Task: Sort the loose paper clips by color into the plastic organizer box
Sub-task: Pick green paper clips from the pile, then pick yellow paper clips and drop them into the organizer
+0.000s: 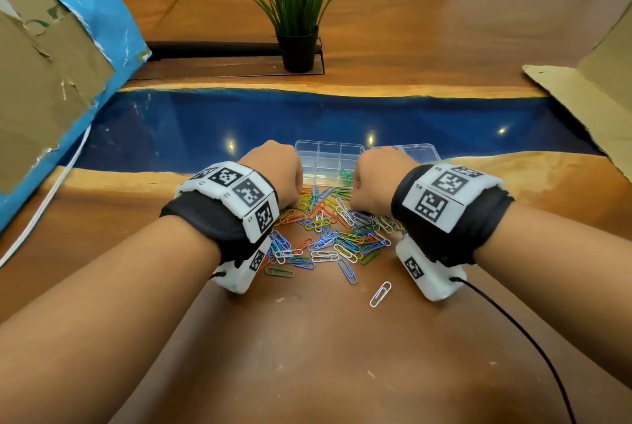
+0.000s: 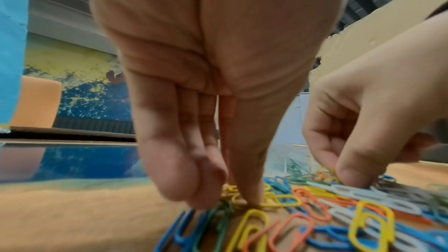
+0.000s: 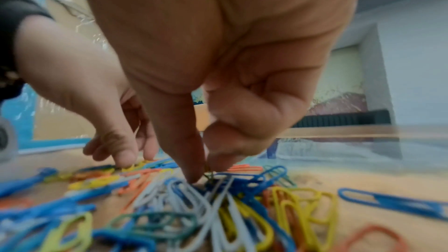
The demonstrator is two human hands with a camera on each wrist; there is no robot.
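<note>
A pile of loose paper clips (image 1: pixel 335 235) in blue, yellow, orange, white and green lies on the wooden table. Just behind it stands the clear plastic organizer box (image 1: pixel 328 143), with some green clips (image 1: pixel 346 176) in one compartment. My left hand (image 2: pixel 232 200) reaches down onto the pile's far left, thumb and fingers closing on a yellow clip (image 2: pixel 271 201). My right hand (image 3: pixel 203 175) is at the pile's far right, thumb and forefinger pinching a dark green clip (image 3: pixel 209 174). In the head view both sets of fingertips are hidden under the knuckles.
The box's clear lid (image 1: pixel 417 151) lies open to the right. A single white clip (image 1: pixel 380 293) sits apart, nearer me. A potted plant (image 1: pixel 297 13) stands far back. Cardboard panels (image 1: pixel 41 64) flank both sides. A black cable (image 1: pixel 513 321) trails from my right wrist.
</note>
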